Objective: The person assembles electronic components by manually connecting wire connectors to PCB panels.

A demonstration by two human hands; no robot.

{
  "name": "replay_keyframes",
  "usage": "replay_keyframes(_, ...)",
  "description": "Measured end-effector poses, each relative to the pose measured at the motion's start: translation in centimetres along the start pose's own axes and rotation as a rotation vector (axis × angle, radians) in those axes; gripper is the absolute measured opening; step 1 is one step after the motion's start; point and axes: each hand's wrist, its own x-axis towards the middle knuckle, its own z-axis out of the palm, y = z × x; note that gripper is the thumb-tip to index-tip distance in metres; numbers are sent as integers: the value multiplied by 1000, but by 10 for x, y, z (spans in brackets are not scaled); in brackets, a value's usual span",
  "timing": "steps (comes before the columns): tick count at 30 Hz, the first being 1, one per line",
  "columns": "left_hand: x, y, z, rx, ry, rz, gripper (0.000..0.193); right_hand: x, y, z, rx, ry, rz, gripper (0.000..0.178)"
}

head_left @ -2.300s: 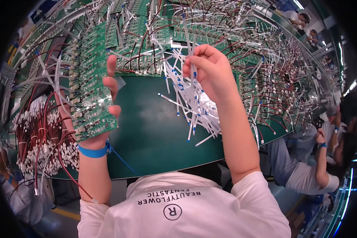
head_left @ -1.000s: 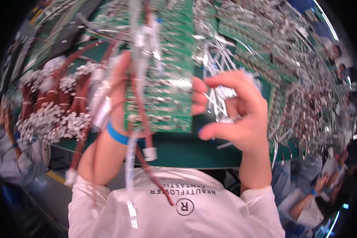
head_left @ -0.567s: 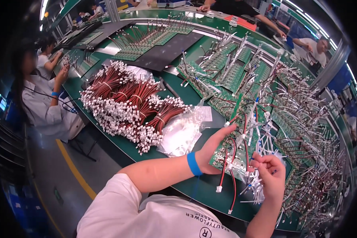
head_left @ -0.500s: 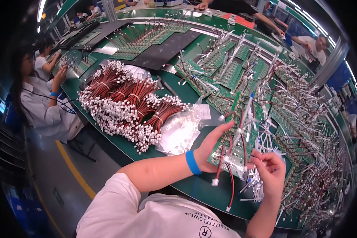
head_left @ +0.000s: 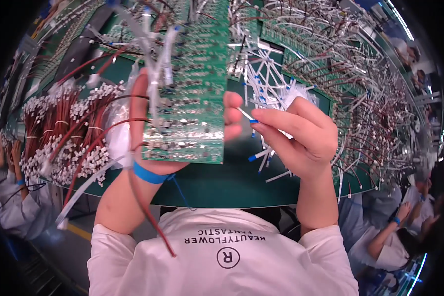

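The left fingers hold a long green rectangular circuit board; the right fingers pinch a white flat cable with a blue end. Beyond them, white-and-blue flat cables lie heaped; left of the left fingers sit bundled dark-red wires with white connectors.

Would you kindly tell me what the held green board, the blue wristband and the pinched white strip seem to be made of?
Green board: likely rigid laminate, glossy, as light glints off its flat face. Blue wristband: perhaps fabric or soft plastic, matte and snugly curved. White strip: probably smooth plastic film, thin and flat.
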Motion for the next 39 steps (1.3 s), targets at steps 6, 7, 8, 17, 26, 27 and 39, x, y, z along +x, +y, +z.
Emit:
replay_keyframes(6, -1, 4, -1, 135, -93, 74, 81, -2, -12, -4, 38, -25, 33, 24)
replay_keyframes(7, -2, 3, 3, 191, -67, 66, 80, -1, -14, -3, 52, -30, 29, 24)
replay_keyframes(8, -4, 2, 4, 194, -59, 79, 80, 0, -17, -2, 70, -32, 32, 23)
replay_keyframes(17, 7, -10, 0, 264, 46, 109, 87, -5, -25, 10, 197, -172, 255, 16)
replay_keyframes(26, 4, -5, 3, 290, 32, 76, 86, -5, -34, 23, 244, -177, 221, 15)
replay_keyframes(27, 5, -4, 1, 260, 14, 52, 88, -5, -38, 24, 269, -107, 282, 13)
replay_keyframes(39, 6, -8, -5, 228, -96, -19, 70, -1, 8, -8, 319, 526, 615, 10)
